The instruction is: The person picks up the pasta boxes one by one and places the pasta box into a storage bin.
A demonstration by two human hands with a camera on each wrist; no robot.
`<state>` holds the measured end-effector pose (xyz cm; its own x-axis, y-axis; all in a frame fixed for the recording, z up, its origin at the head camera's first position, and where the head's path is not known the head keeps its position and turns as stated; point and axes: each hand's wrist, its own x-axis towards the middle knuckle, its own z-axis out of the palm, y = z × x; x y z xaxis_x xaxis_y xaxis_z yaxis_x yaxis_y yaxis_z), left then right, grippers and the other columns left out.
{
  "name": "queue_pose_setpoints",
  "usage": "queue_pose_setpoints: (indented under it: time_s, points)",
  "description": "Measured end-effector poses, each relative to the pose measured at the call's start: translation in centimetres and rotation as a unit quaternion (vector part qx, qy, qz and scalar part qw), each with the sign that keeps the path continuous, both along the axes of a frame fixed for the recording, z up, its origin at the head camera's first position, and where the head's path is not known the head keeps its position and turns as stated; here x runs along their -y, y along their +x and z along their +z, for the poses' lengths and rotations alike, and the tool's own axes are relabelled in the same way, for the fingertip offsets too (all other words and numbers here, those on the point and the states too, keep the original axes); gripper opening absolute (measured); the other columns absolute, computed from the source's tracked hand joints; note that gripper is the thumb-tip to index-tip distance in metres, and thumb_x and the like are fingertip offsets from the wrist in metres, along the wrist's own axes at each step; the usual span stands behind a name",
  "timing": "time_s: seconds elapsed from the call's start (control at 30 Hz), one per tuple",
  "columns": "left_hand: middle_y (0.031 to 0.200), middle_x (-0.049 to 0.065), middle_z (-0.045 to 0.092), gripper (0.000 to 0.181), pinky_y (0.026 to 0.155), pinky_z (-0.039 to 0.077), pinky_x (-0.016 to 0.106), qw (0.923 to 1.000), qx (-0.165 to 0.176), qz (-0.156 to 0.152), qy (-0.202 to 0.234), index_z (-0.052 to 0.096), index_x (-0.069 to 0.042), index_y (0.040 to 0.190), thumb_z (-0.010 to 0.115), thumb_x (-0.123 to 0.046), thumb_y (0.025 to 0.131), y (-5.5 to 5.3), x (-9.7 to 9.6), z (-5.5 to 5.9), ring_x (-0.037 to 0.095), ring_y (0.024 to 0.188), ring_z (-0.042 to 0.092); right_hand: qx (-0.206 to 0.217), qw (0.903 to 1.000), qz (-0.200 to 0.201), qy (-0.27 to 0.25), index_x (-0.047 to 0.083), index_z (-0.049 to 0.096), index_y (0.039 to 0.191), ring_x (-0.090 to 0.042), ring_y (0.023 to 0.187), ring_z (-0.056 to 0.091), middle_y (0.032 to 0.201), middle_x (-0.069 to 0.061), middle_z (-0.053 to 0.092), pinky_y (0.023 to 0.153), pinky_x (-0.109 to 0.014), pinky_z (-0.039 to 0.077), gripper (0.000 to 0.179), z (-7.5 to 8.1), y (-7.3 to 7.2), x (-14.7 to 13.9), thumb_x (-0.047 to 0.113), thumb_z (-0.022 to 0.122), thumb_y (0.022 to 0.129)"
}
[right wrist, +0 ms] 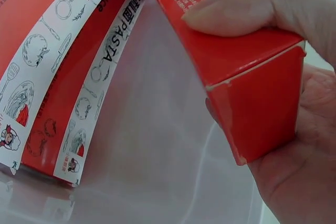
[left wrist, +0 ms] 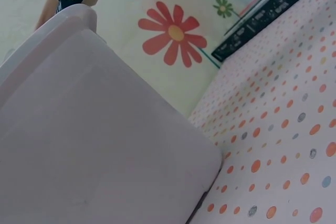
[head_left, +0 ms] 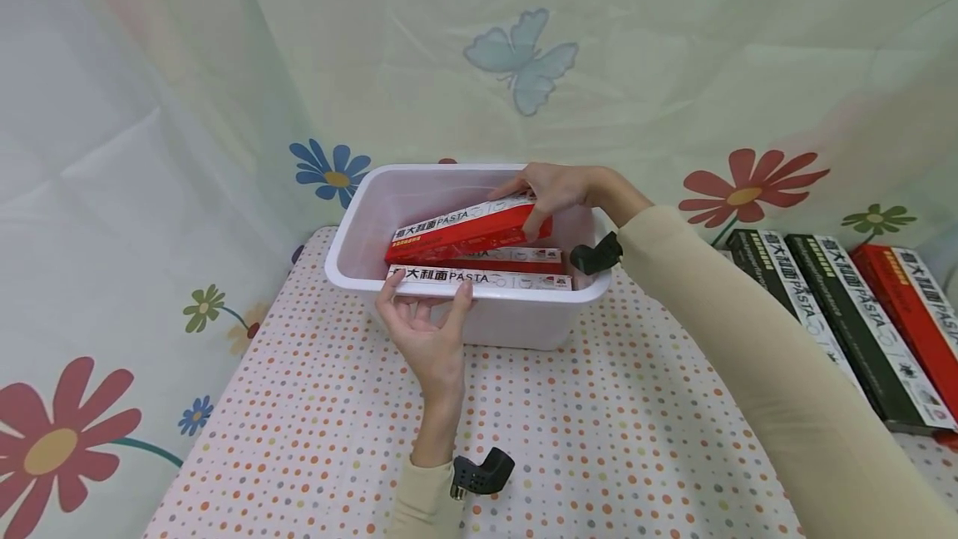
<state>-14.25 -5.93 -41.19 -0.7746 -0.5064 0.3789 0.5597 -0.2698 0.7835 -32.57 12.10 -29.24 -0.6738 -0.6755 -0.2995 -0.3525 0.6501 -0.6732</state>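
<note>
A white plastic bin (head_left: 516, 318) stands on the table with red pasta boxes inside. My right hand (head_left: 557, 190) grips the right end of a red pasta box (head_left: 471, 231), which is tilted with its right end higher than its left. In the right wrist view the thumb presses this box's broad face and the fingers lie behind it. Two more pasta boxes (head_left: 516, 279) stand on edge in the bin's front part. My left hand (head_left: 430, 339) holds the bin's front rim, its thumb and index fingertip at the rim by the front box. The left wrist view shows only the bin's outer wall.
On the right of the table lie dark green pasta boxes (head_left: 861, 323) and a red pasta box (head_left: 916, 298). A dotted cloth (head_left: 314, 431) covers the table. Behind the bin hangs a curtain (head_left: 599, 81) with flowers and a butterfly.
</note>
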Motion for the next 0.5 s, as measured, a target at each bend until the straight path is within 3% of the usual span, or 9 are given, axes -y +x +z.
queue_pose_setpoints:
  time_s: [0.13, 0.3, 0.5]
  points:
    - [0.151, 0.019, 0.045, 0.081, 0.09, 0.065, 0.046, 1.0, 0.0, -0.002, -0.003, 0.031, -0.005, 0.147, 0.079, 0.009, 0.084, -0.1, -0.1, 0.0, 0.034, 0.116, 0.062, -0.007, 1.0, -0.003, 0.0, 0.005, 0.053, 0.152, -0.029, 0.115, 0.057, 0.134, -0.016, 0.066, 0.089, -0.033, 0.053, 0.08, 0.0, 0.0, -0.1, 0.004, 0.079, 0.077]
    - [0.149, 0.016, 0.047, 0.08, 0.089, 0.065, 0.045, 1.0, 0.009, -0.001, -0.001, 0.032, -0.005, 0.147, 0.079, 0.01, 0.084, -0.1, -0.3, -0.2, 0.035, 0.114, 0.062, -0.017, 0.9996, -0.022, -0.002, 0.0, 0.054, 0.15, -0.035, 0.132, 0.056, 0.144, -0.019, 0.062, 0.112, -0.046, 0.052, 0.07, 0.1, 0.2, -0.2, 0.005, 0.08, 0.085]
    - [0.147, 0.019, 0.048, 0.08, 0.088, 0.066, 0.046, 0.9999, 0.009, -0.008, 0.005, 0.033, -0.004, 0.146, 0.08, 0.011, 0.083, -0.2, -0.3, -0.3, 0.032, 0.11, 0.063, -0.033, 0.9952, -0.046, -0.08, 0.001, 0.049, 0.154, -0.035, 0.145, 0.048, 0.156, -0.017, 0.051, 0.122, -0.051, 0.043, 0.068, 1.3, 0.9, -0.7, 0.007, 0.075, 0.091]
